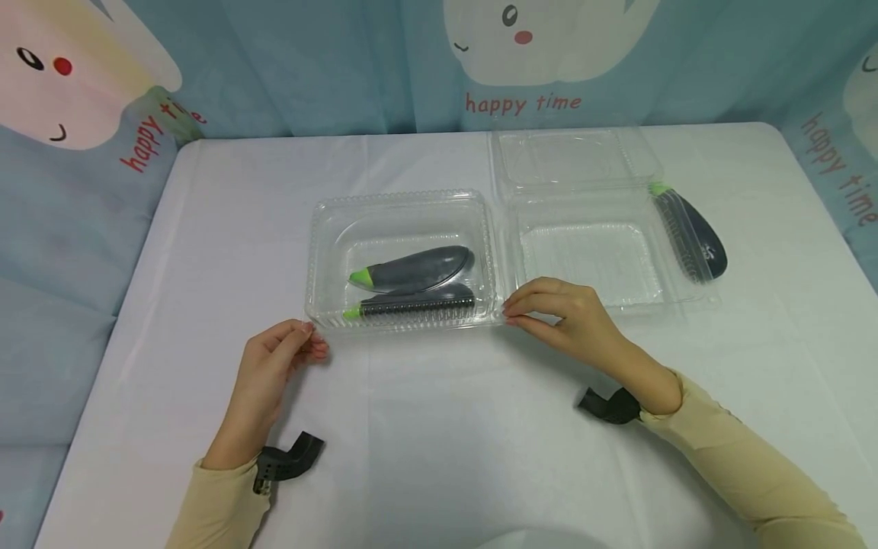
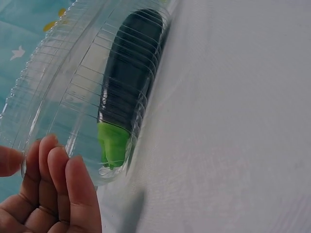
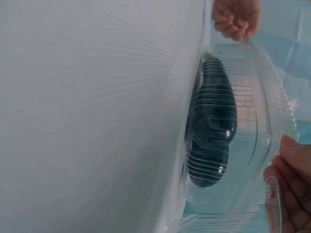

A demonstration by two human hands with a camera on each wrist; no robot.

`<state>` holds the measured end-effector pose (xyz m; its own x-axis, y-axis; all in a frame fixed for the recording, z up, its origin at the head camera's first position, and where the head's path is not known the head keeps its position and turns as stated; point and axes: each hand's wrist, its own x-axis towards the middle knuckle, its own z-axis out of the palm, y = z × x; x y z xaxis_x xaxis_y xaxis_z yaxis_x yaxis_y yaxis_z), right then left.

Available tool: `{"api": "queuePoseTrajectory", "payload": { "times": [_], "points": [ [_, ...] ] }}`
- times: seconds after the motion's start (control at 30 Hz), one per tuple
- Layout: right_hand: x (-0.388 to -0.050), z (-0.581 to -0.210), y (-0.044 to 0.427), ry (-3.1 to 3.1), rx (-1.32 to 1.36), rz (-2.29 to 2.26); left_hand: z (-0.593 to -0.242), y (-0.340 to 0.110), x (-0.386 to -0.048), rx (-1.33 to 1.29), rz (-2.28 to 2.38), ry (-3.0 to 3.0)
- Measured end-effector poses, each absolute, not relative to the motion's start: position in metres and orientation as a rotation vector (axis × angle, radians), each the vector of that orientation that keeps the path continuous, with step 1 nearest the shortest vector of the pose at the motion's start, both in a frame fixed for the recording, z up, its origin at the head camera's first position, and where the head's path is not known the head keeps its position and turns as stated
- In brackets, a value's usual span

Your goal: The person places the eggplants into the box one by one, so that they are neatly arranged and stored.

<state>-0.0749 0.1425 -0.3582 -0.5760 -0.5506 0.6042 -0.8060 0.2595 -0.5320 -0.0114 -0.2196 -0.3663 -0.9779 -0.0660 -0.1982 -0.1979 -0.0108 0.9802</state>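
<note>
- Blue printed cloth (image 1: 329, 69) surrounds the white-covered worktop (image 1: 206, 252); a pale rounded object (image 1: 542, 540) is cut off at the bottom edge.
- Single eggplant (image 1: 705, 236), far right: partly overlapped by clear plastic; inside or outside the right container (image 1: 590, 263) cannot be determined.
- Left container (image 1: 398, 197): clear; holds two eggplants (image 1: 418, 268), green ends leftward.
- Left hand (image 1: 274, 354): fingers pinch its front left corner.
- Right hand (image 1: 569, 316): fingers pinch its front right corner.
- Both contained eggplants lie between the hands, apart from the fingers.
</note>
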Motion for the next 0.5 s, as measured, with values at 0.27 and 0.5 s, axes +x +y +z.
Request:
{"api": "queuePoseTrajectory", "payload": {
  "times": [0.27,0.5],
  "points": [
    [-0.0740,-0.3584,0.1441,-2.258,1.230,1.280,-0.3657,-0.2186,-0.0108,-0.307,2.075,2.235],
    [-0.0751,-0.3578,0.1475,-2.224,1.216,1.330,-0.3672,-0.2211,-0.0053,-0.194,1.999,2.265]
  ]
}}
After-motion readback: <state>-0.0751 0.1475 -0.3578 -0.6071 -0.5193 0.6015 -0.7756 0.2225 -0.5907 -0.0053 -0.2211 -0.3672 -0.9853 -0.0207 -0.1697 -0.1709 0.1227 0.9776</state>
